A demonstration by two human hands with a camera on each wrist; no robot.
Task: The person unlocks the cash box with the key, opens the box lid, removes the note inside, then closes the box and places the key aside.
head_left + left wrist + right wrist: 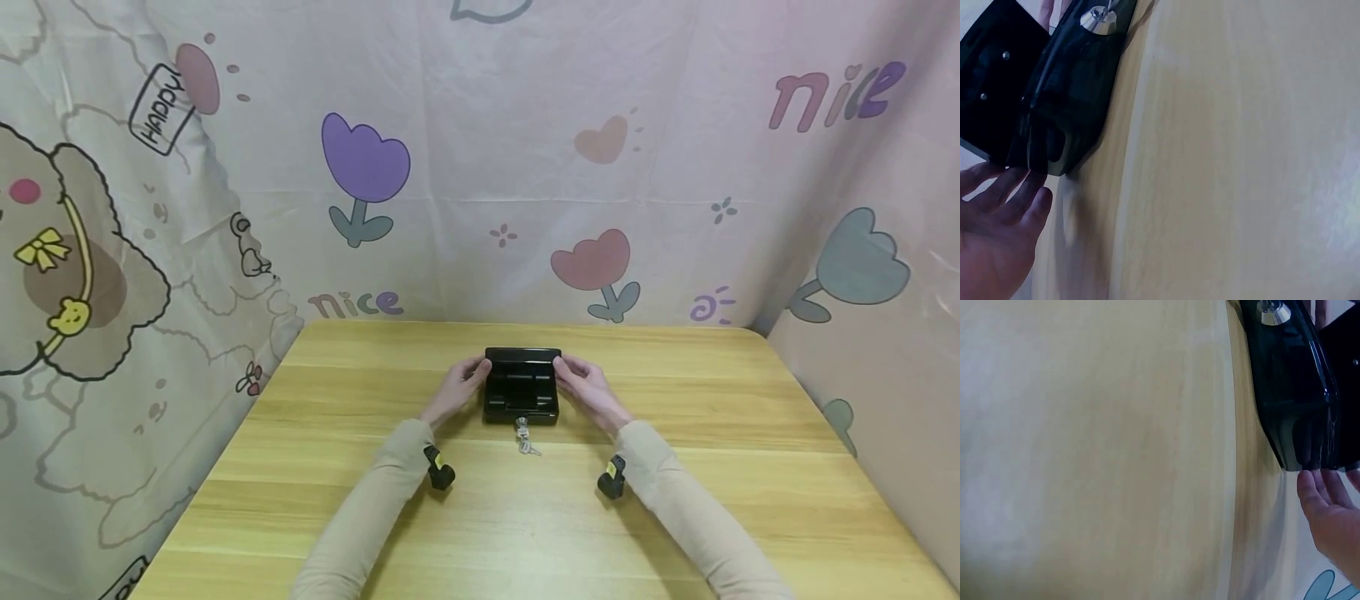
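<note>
A small black cash box (521,416) sits on the wooden table with its lid (522,356) raised at the back. Keys (527,447) hang from the silver lock (1099,20) on its front wall. At the box's left side, my left hand (456,388) holds the lid's edge, thumb in front and fingers around the side. My right hand (589,390) grips the opposite edge likewise, its thumb near the lid's right corner. Both wrist views show fingertips against the box's ends near the hinge. The inside of the box looks dark, and I see no loose contents.
Wooden table (525,533) extends around the box on all sides. A printed cloth (465,167) hangs behind the table's far edge and along both sides. A small black camera (439,469) is strapped to the left wrist, another (612,478) to the right.
</note>
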